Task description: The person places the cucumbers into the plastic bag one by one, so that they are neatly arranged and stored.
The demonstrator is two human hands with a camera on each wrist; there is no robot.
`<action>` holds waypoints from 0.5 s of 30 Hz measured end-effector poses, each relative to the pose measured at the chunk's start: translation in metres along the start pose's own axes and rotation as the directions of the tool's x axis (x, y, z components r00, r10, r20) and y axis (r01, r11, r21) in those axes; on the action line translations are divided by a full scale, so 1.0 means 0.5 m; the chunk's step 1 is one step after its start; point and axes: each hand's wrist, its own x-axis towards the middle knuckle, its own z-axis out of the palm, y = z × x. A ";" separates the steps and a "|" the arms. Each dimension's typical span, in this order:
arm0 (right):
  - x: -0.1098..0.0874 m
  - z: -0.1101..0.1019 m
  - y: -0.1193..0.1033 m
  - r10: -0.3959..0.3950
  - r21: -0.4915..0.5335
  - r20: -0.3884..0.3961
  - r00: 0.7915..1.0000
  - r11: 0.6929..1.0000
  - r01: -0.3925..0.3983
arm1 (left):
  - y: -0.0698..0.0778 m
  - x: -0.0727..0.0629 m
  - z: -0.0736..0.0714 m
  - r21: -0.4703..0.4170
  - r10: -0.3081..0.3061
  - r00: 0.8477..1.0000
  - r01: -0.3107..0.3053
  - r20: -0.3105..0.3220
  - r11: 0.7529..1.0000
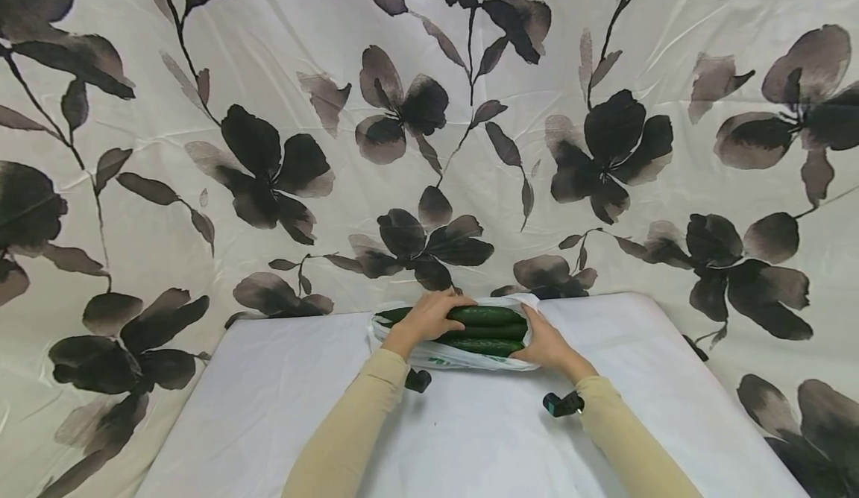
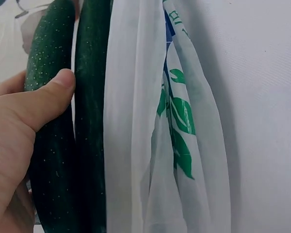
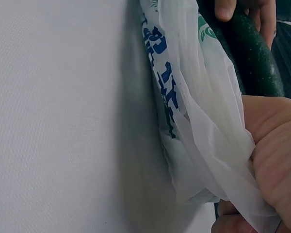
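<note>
Several dark green cucumbers (image 1: 486, 347) lie side by side in the open mouth of a white plastic bag (image 1: 463, 360) with green leaf prints and blue lettering. My left hand (image 1: 429, 317) grips the far cucumber (image 2: 51, 160), its thumb along the near side and its fingers over the far side. At the right end of the bundle, my right hand (image 1: 546, 343) holds the bag's edge, with white film (image 3: 218, 141) running between thumb and fingers. The fingers of that hand are partly hidden behind the bag.
A white-covered table (image 1: 463, 438) lies under the bag, its far edge just beyond it. Behind hangs a pale cloth (image 1: 496, 185) with dark flowers. Black wrist cameras (image 1: 562, 405) sit beneath both forearms.
</note>
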 end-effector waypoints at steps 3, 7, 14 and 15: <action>0.000 0.001 0.000 0.004 0.006 0.001 1.000 1.000 -0.004 | -0.002 0.002 0.005 -0.012 -0.011 1.000 0.011 0.006 1.000; 0.000 0.003 0.001 0.007 0.006 0.001 1.000 1.000 -0.007 | -0.004 0.002 0.008 -0.042 -0.040 0.999 0.041 0.016 0.998; -0.001 0.005 0.003 0.004 0.014 0.005 1.000 1.000 -0.004 | -0.011 0.000 0.015 -0.076 -0.068 0.998 0.068 0.010 0.995; -0.002 0.005 0.003 0.002 0.013 0.004 1.000 1.000 -0.002 | -0.012 -0.001 0.016 -0.081 -0.071 0.997 0.072 0.008 0.994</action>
